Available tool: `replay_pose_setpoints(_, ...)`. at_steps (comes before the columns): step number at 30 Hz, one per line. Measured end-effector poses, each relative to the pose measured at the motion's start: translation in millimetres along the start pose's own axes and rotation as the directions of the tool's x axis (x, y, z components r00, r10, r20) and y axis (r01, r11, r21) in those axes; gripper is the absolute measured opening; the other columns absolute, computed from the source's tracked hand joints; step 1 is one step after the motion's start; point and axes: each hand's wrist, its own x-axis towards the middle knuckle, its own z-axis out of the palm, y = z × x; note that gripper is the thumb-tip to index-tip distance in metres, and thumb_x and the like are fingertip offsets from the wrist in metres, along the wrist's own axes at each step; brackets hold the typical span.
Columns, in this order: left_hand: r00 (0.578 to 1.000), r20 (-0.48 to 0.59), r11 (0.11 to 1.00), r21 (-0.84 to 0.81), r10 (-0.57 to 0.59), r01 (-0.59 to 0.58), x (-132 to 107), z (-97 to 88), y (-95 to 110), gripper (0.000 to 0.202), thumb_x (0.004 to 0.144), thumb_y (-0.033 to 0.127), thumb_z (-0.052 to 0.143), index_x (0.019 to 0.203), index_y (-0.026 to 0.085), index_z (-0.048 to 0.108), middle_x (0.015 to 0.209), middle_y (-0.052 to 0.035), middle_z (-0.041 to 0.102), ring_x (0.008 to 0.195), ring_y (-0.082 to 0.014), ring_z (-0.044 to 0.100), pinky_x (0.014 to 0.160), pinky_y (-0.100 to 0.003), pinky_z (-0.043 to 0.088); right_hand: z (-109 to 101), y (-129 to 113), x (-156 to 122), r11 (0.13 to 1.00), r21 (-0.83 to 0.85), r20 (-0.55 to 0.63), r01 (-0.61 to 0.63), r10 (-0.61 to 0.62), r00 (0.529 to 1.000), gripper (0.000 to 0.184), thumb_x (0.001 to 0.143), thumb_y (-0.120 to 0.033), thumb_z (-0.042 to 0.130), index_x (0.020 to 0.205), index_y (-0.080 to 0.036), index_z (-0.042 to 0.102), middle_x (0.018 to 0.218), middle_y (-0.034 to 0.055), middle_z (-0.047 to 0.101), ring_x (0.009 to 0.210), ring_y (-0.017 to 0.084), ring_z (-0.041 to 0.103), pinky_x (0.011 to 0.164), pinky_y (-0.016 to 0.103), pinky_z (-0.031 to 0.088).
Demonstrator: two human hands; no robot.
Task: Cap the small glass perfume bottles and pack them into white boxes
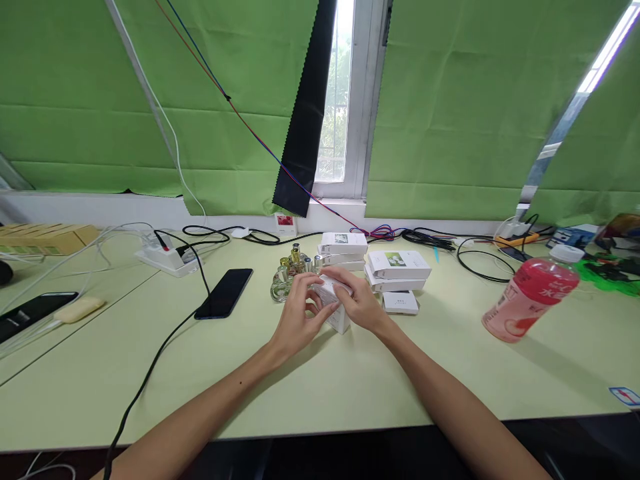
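Bare forearms (215,400) lean over the pale table (320,393), the left hand (303,310) and right hand (359,299) both curled narrowly round the top of a small white box (340,321) (its lower part shows between them). Just behind sit glass bottles (281,288); stacked cartons (399,265) lie beyond the right hand, a dark phone (226,295) well to the left.

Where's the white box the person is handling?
Near the middle of the head view, the white box is between the left hand and right hand, with glass bottles behind it to the left and stacked white boxes behind and right.
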Motion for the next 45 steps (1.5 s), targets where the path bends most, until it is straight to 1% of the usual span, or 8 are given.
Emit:
replay_pose_setpoints(8,1.0,-0.008,1.0,0.006,-0.003,0.003,0.5,-1.2,0.5,0.033,0.091,0.041,0.069,0.115,0.024,0.055,0.128,-0.0076,0.045,0.075,-0.0081,0.061,0.061,-0.027,0.06,0.2,-0.7,0.1,1.0,-0.014,-0.014,-0.005,0.005,1.0,0.04,0.093,-0.018,0.047,0.127,-0.022,0.068,0.131,0.0068,0.07,0.126,0.023,0.063,0.109,0.042,0.05)
replay_pose_setpoints(17,0.999,-0.024,0.999,0.019,0.047,-0.047,-0.8,0.5,0.2,0.032,0.091,0.038,0.068,0.117,0.024,0.055,0.127,-0.0079,0.045,0.075,-0.0086,0.062,0.063,-0.028,0.061,-1.1,-2.5,0.3,0.998,-0.062,0.005,-0.025,0.026,1.0,0.037,0.094,-0.021,0.048,0.126,-0.02,0.066,0.129,0.0081,0.071,0.122,0.024,0.065,0.105,0.041,0.052)
replay_pose_setpoints(20,0.999,-0.008,0.998,0.03,0.049,-0.049,-1.2,0.6,1.3,0.034,0.09,0.035,0.069,0.118,0.024,0.053,0.127,-0.0078,0.044,0.074,-0.0079,0.061,0.065,-0.029,0.062,-1.1,-3.0,0.4,0.997,-0.073,0.008,-0.028,0.029,1.0,0.037,0.094,-0.022,0.047,0.126,-0.02,0.066,0.127,0.0086,0.071,0.119,0.024,0.066,0.102,0.041,0.053)
replay_pose_setpoints(23,0.998,0.016,0.997,0.055,0.053,-0.053,-1.3,0.8,2.1,0.041,0.087,0.033,0.072,0.12,0.025,0.051,0.129,-0.0079,0.042,0.072,-0.0071,0.059,0.067,-0.031,0.062,-0.9,-2.7,0.7,0.996,-0.083,0.009,-0.024,0.025,1.0,0.036,0.093,-0.021,0.047,0.124,-0.02,0.065,0.126,0.0086,0.071,0.116,0.024,0.067,0.1,0.04,0.053)
replay_pose_setpoints(29,0.999,0.044,0.997,0.068,0.032,-0.035,-1.0,1.1,1.4,0.047,0.085,0.033,0.074,0.123,0.026,0.049,0.13,-0.008,0.04,0.074,-0.0074,0.059,0.07,-0.034,0.062,-0.6,-2.2,1.1,0.996,-0.092,-0.002,-0.017,0.017,1.0,0.033,0.093,-0.022,0.049,0.121,-0.02,0.065,0.123,0.0094,0.072,0.113,0.024,0.067,0.099,0.04,0.053)
replay_pose_setpoints(33,0.998,0.049,0.998,0.058,0.032,-0.035,-1.1,1.0,0.6,0.05,0.084,0.033,0.076,0.124,0.027,0.048,0.13,-0.0074,0.04,0.074,-0.0077,0.059,0.069,-0.034,0.063,-0.2,-2.2,1.1,0.996,-0.092,-0.006,-0.011,0.01,1.0,0.032,0.092,-0.023,0.051,0.121,-0.02,0.065,0.123,0.0101,0.071,0.114,0.024,0.067,0.1,0.041,0.052)
replay_pose_setpoints(37,0.998,0.049,0.997,0.069,0.028,-0.031,-1.1,1.7,-0.7,0.054,0.081,0.033,0.078,0.126,0.028,0.047,0.129,-0.007,0.04,0.077,-0.009,0.059,0.072,-0.035,0.064,0.1,-3.2,1.4,0.993,-0.117,-0.014,-0.006,0.004,1.0,0.031,0.092,-0.025,0.053,0.12,-0.02,0.065,0.121,0.0104,0.071,0.112,0.024,0.067,0.099,0.041,0.052)
replay_pose_setpoints(45,0.998,0.061,0.997,0.07,0.025,-0.03,-1.1,2.5,0.9,0.05,0.084,0.031,0.075,0.125,0.028,0.046,0.129,-0.0077,0.04,0.078,-0.0094,0.058,0.073,-0.037,0.063,1.1,-4.8,2.3,0.987,-0.152,-0.013,0.048,-0.051,0.999,0.028,0.092,-0.022,0.053,0.117,-0.02,0.065,0.118,0.0094,0.071,0.11,0.023,0.066,0.097,0.038,0.052)
